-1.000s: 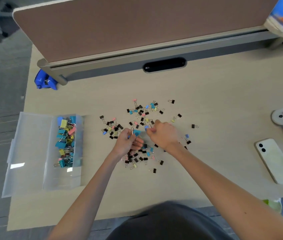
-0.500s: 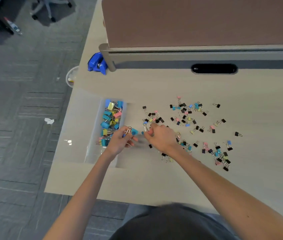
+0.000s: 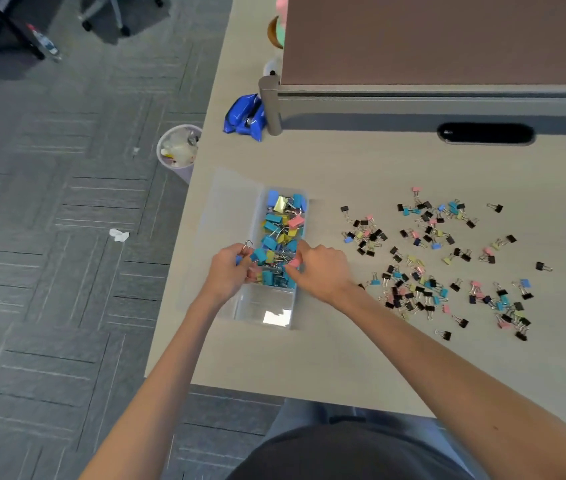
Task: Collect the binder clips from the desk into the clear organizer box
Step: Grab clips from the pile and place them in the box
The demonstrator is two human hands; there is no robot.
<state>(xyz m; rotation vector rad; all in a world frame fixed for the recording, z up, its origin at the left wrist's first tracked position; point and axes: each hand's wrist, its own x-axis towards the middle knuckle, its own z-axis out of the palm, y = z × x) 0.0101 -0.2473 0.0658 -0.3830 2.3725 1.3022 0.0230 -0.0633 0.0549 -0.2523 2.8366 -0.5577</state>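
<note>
Clear organizer box (image 3: 265, 315) sat by the desk's (image 3: 337, 362) left edge, its far part packed w/ coloured binder clips (image 3: 279, 230). Left hand (image 3: 227, 273) was over the box, fingers curled round a few clips. Right hand (image 3: 324, 271) pinched a pink clip (image 3: 294, 262) above the pile. Many loose clips (image 3: 397, 293) lay scattered mid-desk, right of the box.

Glossy clear plastic organizer box (image 3: 268, 308); matt wood-grain desk (image 3: 361, 161); binder clips (image 3: 276, 237) with shiny wire handles
</note>
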